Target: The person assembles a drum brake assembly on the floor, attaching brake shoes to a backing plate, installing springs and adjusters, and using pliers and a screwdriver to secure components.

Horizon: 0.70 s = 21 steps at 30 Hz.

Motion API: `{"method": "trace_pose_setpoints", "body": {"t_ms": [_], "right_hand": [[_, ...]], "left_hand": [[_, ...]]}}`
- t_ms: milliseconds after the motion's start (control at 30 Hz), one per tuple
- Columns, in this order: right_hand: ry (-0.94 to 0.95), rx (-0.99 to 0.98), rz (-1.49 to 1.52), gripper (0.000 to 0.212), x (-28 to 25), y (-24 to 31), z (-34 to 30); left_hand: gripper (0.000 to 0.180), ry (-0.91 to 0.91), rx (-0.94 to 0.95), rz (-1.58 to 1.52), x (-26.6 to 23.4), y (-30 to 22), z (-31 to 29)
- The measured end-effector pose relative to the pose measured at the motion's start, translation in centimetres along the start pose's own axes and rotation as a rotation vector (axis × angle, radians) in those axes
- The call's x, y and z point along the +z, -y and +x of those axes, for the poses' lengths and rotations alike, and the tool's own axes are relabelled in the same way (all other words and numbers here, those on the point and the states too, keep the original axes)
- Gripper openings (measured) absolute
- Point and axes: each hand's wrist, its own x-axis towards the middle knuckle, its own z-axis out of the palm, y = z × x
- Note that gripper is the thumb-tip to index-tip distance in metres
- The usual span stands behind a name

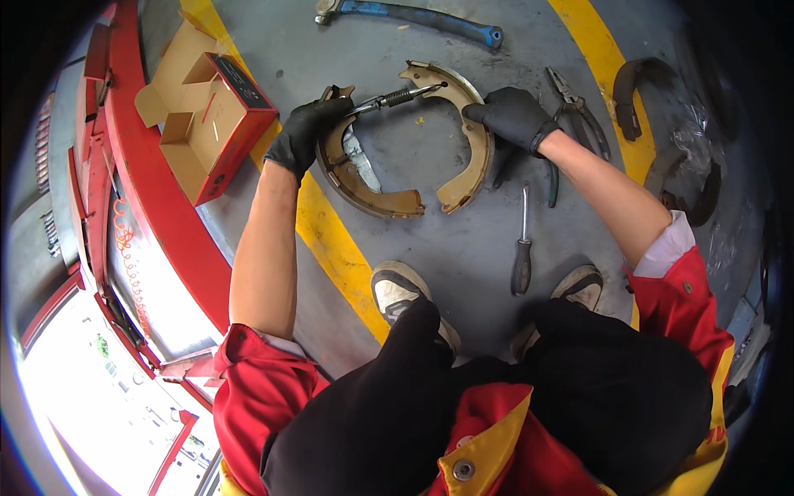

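Two curved tan brake shoes lie on the grey floor, facing each other in a broken ring. My left hand point(304, 139), in a black glove, is closed around the upper end of the left brake shoe point(364, 198). A metal adjuster rod with a spring point(395, 98) runs from that hand to the top of the right brake shoe point(475, 157). My gloved right hand point(514, 118) grips the outer edge of the right shoe, its fingertips partly hidden. Inside the left shoe's curve shows a crumpled silvery piece point(361, 159).
An open cardboard box point(235, 124) stands left, beside a red metal edge point(142, 149). A blue-handled hammer point(422, 16) lies beyond the shoes. Pliers point(576, 107), a screwdriver point(522, 260), another brake shoe point(628, 95) and clear plastic wrap point(699, 128) lie right.
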Motion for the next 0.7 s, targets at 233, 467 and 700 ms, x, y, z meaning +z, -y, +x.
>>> {"method": "trace_pose_setpoints", "body": {"t_ms": [233,467,700], "right_hand": [[-0.201,0.161,0.252,0.036,-2.6,-0.6,-2.8],[-0.231,0.041,0.213,0.02,2.1,-4.9,-13.2],[-0.08,0.126,0.292,0.03,8.0,-3.8,-18.1]], "left_hand": [[0.045,-0.157,0.088,0.534,0.8,-1.3,-0.4],[0.058,-0.277,0.72,0.945,7.2,0.0,-8.8],[0.064,-0.035,0.75,1.358,15.4,11.1,-8.3]]}}
